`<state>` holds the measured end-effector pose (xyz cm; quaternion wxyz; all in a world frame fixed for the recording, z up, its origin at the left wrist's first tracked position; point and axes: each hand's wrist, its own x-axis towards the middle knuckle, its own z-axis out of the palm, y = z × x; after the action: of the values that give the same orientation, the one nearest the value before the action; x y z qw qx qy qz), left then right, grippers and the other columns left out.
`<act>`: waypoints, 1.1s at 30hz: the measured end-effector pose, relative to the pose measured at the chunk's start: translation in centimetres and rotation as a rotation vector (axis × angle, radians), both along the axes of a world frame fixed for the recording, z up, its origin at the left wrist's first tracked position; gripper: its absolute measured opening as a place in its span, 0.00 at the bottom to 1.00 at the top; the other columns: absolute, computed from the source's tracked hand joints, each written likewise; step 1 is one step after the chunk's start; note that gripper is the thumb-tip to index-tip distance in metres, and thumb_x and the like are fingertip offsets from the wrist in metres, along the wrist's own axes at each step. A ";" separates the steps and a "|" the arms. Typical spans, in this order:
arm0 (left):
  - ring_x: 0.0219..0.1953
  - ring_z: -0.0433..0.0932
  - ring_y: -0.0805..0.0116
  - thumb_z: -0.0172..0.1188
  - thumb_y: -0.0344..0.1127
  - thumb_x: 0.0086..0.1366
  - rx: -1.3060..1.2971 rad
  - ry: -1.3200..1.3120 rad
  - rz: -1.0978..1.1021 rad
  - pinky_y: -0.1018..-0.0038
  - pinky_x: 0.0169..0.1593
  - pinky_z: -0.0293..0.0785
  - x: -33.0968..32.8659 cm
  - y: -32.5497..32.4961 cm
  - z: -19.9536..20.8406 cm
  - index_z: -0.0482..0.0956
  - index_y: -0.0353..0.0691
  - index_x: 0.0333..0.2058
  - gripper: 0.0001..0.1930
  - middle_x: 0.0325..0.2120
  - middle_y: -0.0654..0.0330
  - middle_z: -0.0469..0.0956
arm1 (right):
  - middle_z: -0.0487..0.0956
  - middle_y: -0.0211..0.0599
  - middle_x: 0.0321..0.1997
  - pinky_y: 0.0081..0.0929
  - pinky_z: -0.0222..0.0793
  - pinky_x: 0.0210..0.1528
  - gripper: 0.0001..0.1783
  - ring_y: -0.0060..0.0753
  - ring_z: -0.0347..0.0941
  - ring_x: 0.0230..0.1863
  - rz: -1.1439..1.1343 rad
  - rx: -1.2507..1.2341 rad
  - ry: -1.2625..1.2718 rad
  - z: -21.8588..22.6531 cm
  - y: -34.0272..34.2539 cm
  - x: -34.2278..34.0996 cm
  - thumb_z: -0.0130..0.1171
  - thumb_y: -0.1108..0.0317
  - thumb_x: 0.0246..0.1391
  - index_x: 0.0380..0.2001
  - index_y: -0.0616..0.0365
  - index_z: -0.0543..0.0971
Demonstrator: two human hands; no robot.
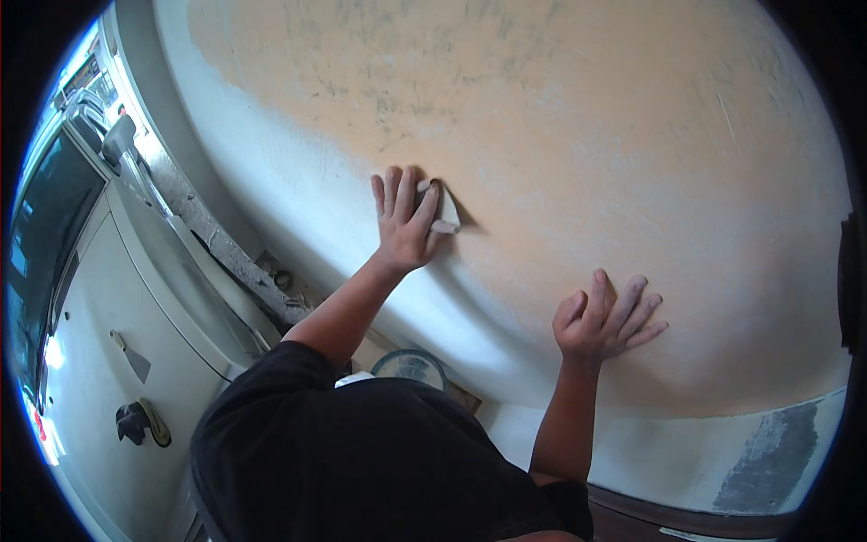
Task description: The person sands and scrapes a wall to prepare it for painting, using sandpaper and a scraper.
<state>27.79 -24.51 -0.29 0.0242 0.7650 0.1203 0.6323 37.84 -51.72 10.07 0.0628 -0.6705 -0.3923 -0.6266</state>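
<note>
My left hand (405, 217) rests against a large curved panel (560, 163), white with a broad tan-orange coated patch. Between its forefinger and thumb it holds a small folded pale sheet (446, 213) that looks like sandpaper; the fingers partly cover it. The other fingers point upward along the panel. Lower and to the right, my right hand (609, 318) has its fingers spread on the tan area, holding nothing. Dark scuffs and fine scratches mark the upper part of the coating.
A pale vehicle (117, 298) stands at left; on it lie a putty knife (132, 356) and a dark bundled item (143, 423). Below the panel sits a round tub (409, 366). A grey patch (768, 459) marks the lower right surface.
</note>
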 end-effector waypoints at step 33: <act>0.70 0.39 0.54 0.36 0.41 0.72 -1.132 -0.592 -0.156 0.69 0.69 0.36 -4.3 12.7 -12.3 0.41 0.29 0.65 0.30 0.67 0.46 0.41 | 0.58 0.56 0.66 0.60 0.37 0.65 0.24 0.61 0.50 0.68 -0.061 0.107 -0.109 -0.8 0.9 0.5 0.43 0.61 0.58 0.56 0.59 0.67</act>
<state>23.50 -11.83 -12.55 0.5025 0.4333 0.3675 0.6516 38.32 -50.86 9.24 0.0581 -0.6425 -0.3405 -0.6840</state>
